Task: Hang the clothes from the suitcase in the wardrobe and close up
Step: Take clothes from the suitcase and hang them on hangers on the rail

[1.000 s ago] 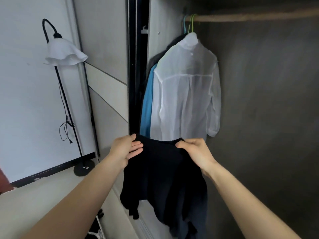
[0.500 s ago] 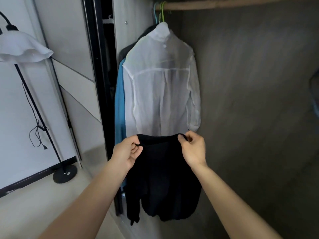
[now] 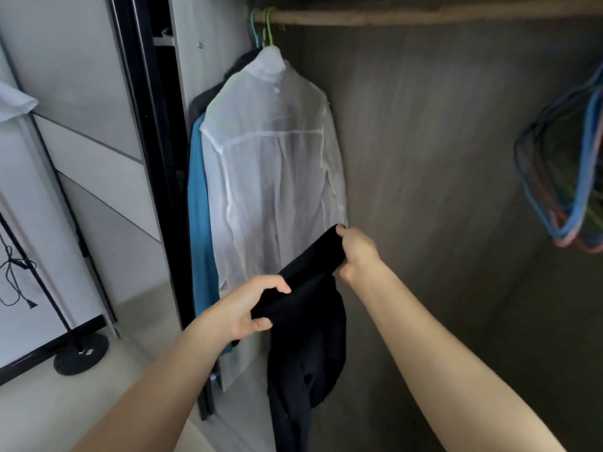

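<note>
Holding a black garment [image 3: 306,324] by its top edge, both hands are working in front of the open wardrobe. The left hand [image 3: 243,309] is pinching the lower end of that edge between thumb and curled fingers; the right hand [image 3: 355,252] is gripping the higher end in a closed fist, so the edge is running slantwise and the rest of the cloth is hanging loose below, clear of the floor as far as can be seen. No hanger is in either hand.

Judgement: the step in hand is readying this garment for a hanger. It is likely to go better if the edge is levelled and the neck or shoulders found before one hand lets go, because the fabric looks limp and is bunching. A cluster of spare hangers [image 3: 567,177] is hanging at the far right, well apart from the hands; the right hand is the nearer one for reaching it.

The rail [image 3: 424,17] is running across the top, carrying a white shirt [image 3: 274,177] on a green hanger [image 3: 269,26], with a blue garment [image 3: 198,223] just behind it. Most of the rail between shirt and spare hangers is bare. The wardrobe interior is dim grey. A sliding door [image 3: 98,141] is standing at left, beside a floor lamp's base [image 3: 81,353] on a pale floor. The suitcase is not in view.
</note>
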